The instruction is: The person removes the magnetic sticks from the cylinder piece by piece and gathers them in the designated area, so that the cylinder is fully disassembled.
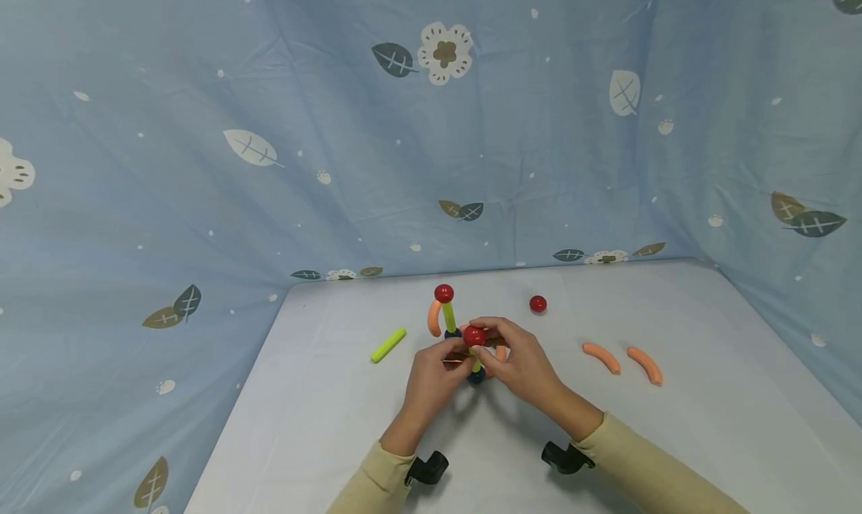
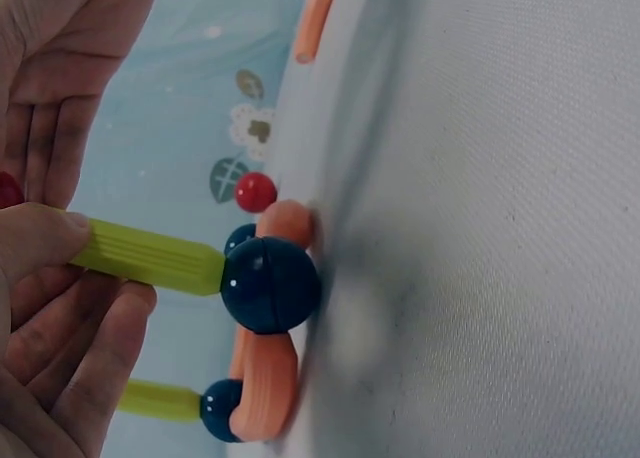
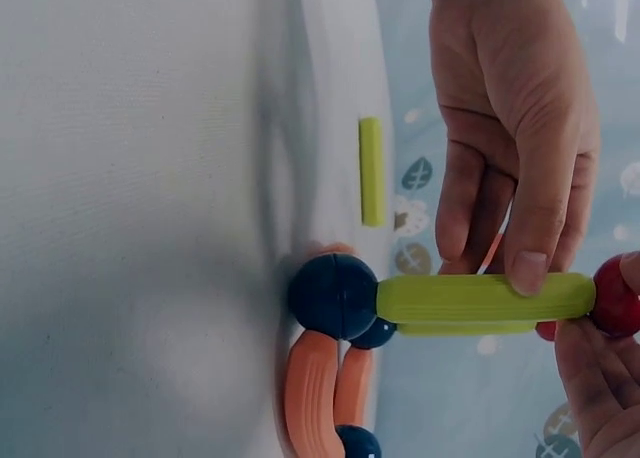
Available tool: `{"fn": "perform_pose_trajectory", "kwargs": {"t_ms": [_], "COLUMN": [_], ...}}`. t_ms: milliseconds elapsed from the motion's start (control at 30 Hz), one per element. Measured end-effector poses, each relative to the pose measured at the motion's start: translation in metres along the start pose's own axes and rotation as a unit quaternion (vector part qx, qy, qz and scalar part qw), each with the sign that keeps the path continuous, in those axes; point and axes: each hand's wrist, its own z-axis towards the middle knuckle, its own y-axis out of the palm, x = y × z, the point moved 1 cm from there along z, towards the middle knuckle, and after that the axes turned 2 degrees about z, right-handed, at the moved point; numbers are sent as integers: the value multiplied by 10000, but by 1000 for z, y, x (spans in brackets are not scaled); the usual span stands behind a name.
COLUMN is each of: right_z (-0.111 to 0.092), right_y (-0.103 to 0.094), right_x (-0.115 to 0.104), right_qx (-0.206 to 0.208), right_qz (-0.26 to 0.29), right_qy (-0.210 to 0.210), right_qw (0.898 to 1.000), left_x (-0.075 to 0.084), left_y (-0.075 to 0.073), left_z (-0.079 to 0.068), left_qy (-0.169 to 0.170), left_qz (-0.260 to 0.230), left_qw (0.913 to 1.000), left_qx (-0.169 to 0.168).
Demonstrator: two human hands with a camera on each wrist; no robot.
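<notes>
A small structure of blue balls and curved orange sticks stands on the table, partly hidden by the hands. From its near blue ball [image 2: 270, 285] a ribbed lime rod [image 3: 470, 298] rises upright, topped by a red ball [image 1: 474, 336]. My left hand [image 1: 434, 379] pinches this rod between thumb and fingers. The right hand [image 1: 525, 360] holds the red ball at the rod's top end. One curved orange stick [image 3: 312, 393] meets the near blue ball low down. Behind, a second lime rod [image 1: 448, 317] stands with another red ball [image 1: 444, 293] on its tip.
A loose lime rod [image 1: 388, 345] lies left of the structure. Towards the back right is a single red ball [image 1: 538, 304]. Two curved orange sticks, one nearer [image 1: 601, 357] and one farther right [image 1: 645, 366], lie on the white table [image 1: 727, 424]. Patterned blue cloth [image 1: 377, 162] hangs behind.
</notes>
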Motion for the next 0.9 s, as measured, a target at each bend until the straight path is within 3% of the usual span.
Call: {"fn": "perform_pose_trajectory", "kwargs": {"t_ms": [300,467,667,900], "right_z": [-2,-4,-6,-5], "right_y": [-2,-8,-23,-51], "right_x": [7,20,50,90], "right_qx": [78,180,117,15], "right_qz": [181,-249,-910,-1098], "right_qy": [88,214,807,1743], "right_qw": [9998,9993,9925,9785], "left_x": [0,-1,0,1], "left_y": [-1,-1,-2,-1], "left_z": [-1,-2,-1,-1], "left_qy": [-22,-78,-71,-106], "left_qz": [-107,-103,-72,-112], "left_qw": [9999,9999,9999,9998], "left_qx": [-81,-85,-86,-104]}}
